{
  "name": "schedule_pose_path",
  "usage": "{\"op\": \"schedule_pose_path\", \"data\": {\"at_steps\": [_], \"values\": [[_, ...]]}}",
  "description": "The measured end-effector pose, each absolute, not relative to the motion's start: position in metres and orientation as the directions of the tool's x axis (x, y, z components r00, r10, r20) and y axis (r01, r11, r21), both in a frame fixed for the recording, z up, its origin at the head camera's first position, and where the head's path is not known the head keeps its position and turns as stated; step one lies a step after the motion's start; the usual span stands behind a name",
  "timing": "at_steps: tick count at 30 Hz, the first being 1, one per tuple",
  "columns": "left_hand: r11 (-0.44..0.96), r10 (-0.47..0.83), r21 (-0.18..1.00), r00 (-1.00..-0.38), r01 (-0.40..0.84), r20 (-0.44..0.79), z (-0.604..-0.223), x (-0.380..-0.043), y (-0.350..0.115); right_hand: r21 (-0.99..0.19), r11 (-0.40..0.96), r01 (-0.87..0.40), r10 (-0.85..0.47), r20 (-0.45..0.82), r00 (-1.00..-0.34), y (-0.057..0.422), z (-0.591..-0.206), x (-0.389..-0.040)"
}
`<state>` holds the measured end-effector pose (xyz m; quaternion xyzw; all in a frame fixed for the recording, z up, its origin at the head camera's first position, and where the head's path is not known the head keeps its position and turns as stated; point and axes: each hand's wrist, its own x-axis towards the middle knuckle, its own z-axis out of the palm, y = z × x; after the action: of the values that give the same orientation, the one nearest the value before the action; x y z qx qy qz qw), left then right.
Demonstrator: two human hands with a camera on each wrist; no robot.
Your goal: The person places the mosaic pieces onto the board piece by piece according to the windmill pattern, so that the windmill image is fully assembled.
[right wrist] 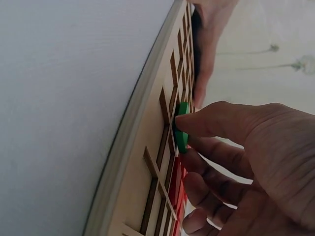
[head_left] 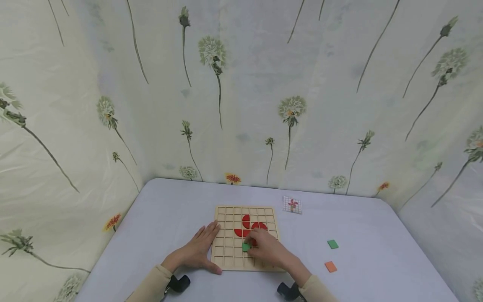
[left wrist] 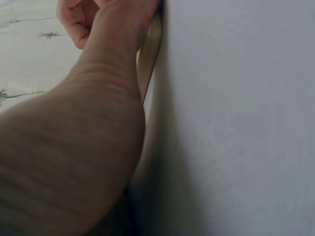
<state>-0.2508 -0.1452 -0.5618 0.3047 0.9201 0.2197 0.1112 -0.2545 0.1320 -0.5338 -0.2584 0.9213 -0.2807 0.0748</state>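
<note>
A wooden grid board (head_left: 228, 254) lies on the table, with several red quarter-round pieces (head_left: 246, 221) in its middle cells. Along the board's left edge rests my left hand (head_left: 196, 250), fingers straight and thumb at the near corner. My right hand (head_left: 269, 248) pinches a green piece (right wrist: 182, 129) between thumb and fingers, low over the grid just below the red pieces. In the right wrist view this piece stands tilted at a cell's edge. The left wrist view shows mostly forearm, with the fingers of one hand (left wrist: 81, 22) at the top.
To the right on the white table (head_left: 377, 251) lie a green square tile (head_left: 333, 244) and an orange square tile (head_left: 330, 266). Behind the board is a small card (head_left: 292, 205) with a gridded red pinwheel picture. A flower-printed curtain (head_left: 249, 105) stands around the table's back and sides.
</note>
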Motion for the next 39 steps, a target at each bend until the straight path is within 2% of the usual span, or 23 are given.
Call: {"op": "schedule_pose_path", "data": {"at_steps": [24, 39], "values": [[0.723, 0.606, 0.476, -0.79, 0.501, -0.09, -0.557, -0.251, -0.144, -0.509, 0.748, -0.425, -0.486, 0.016, -0.874, 0.136, -0.533, -0.267], [0.719, 0.609, 0.477, -0.789, 0.505, -0.083, -0.556, -0.252, -0.145, -0.496, 0.741, -0.452, -0.523, -0.004, -0.852, 0.135, -0.532, -0.272]]}}
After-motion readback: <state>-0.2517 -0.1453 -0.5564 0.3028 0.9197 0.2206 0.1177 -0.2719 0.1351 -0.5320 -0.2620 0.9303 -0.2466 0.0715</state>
